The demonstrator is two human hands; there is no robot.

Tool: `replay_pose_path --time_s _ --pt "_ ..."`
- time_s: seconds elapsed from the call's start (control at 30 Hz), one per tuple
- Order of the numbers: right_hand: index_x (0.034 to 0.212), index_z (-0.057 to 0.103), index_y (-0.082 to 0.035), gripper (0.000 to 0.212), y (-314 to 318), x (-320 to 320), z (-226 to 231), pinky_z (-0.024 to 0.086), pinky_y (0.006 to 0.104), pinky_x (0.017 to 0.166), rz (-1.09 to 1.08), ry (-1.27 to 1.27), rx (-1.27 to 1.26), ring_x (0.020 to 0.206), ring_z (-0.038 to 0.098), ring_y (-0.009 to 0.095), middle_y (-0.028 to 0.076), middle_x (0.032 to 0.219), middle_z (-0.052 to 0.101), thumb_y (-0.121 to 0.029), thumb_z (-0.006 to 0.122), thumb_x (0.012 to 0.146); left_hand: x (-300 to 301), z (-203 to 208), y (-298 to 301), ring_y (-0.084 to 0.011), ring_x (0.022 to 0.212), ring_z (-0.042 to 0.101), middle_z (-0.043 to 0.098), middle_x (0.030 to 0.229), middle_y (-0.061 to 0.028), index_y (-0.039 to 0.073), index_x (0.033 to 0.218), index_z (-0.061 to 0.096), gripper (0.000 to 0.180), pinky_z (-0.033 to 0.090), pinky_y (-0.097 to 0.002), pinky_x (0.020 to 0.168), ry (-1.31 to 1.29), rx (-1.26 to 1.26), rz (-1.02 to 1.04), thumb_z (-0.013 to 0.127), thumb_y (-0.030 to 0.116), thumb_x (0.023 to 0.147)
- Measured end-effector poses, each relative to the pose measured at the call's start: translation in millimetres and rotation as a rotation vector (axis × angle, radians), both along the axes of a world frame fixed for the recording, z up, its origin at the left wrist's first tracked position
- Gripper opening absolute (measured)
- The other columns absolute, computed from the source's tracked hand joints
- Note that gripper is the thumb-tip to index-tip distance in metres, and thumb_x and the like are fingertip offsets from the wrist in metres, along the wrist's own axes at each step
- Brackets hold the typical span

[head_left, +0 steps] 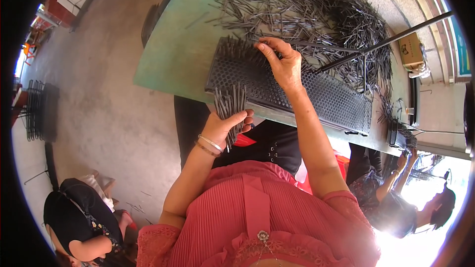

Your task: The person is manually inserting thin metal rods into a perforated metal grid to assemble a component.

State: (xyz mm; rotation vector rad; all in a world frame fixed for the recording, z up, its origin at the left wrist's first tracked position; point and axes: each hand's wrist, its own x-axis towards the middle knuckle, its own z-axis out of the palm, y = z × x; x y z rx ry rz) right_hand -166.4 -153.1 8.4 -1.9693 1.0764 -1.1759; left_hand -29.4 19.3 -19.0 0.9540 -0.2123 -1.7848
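My left hand (pixel 222 127) is wrapped round a bundle of thin dark rods (pixel 230 101), held upright just off the table's near edge. My right hand (pixel 287 66) reaches over a black tray (pixel 316 96) full of round holes. Its thumb and forefinger are pinched together above the tray's far left part; what is between them is too small to make out. Near those fingertips, several short dark rods (pixel 237 48) stand upright in the tray's holes. The rest of the tray's holes, to the right, show no rods standing in them.
A large heap of loose dark rods (pixel 326 12) spreads over the far part of the green table (pixel 173 44). A black metal bar (pixel 386 44) slants across at the right. Two people sit nearby, one lower left, one at right. A cardboard box (pixel 410 52) stands far right.
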Motion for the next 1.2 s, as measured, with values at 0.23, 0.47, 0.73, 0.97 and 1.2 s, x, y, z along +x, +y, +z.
replay_pose_path --time_s 0.23,0.47,0.73,0.97,1.2 --pt "0.096 0.070 -0.009 0.018 12 7 6 0.045 0.0327 0.076 -0.011 0.115 -0.132 0.080 0.060 0.021 0.006 0.085 0.068 -0.014 0.071 0.078 1 -1 0 -0.0195 0.078 0.064 0.067 0.094 -0.0131 -0.001 0.100 0.062 0.018 0.053 -0.0321 0.064 -0.052 -0.048 -0.054 0.063 0.009 0.085" --pt "0.093 0.069 -0.004 0.015 21 8 6 0.043 0.0310 0.079 0.054 0.277 -0.487 0.082 0.061 0.021 0.007 0.087 0.068 -0.007 0.069 0.078 0 -5 0 -0.0188 0.075 0.064 0.068 0.093 -0.0130 -0.001 0.102 0.061 0.019 0.052 -0.0313 0.063 -0.058 -0.056 -0.070 0.061 0.008 0.086" --pt "0.098 0.066 0.004 0.031 58 3 25 0.051 0.0262 0.063 0.131 0.024 0.394 0.072 0.063 0.013 0.011 0.080 0.068 -0.022 0.071 0.082 3 7 -1 -0.0182 0.080 0.063 0.067 0.096 -0.0121 0.001 0.109 0.058 0.023 0.053 -0.0312 0.065 -0.034 -0.137 0.021 0.060 0.007 0.086" --pt "0.095 0.067 0.005 0.024 63 6 19 0.049 0.0233 0.060 0.283 -0.076 0.720 0.067 0.061 0.009 0.008 0.077 0.068 -0.015 0.070 0.081 4 7 0 -0.0210 0.086 0.065 0.066 0.096 -0.0112 0.001 0.109 0.059 0.023 0.056 -0.0333 0.069 0.026 -0.141 0.099 0.059 0.006 0.086" --pt "0.093 0.065 0.005 0.020 64 24 21 0.048 0.0218 0.056 0.229 -0.075 0.754 0.068 0.062 0.009 0.007 0.079 0.067 -0.012 0.068 0.083 15 6 4 -0.0199 0.081 0.066 0.066 0.095 -0.0095 0.000 0.106 0.060 0.023 0.056 -0.0322 0.067 -0.070 -0.096 0.200 0.062 0.006 0.084"
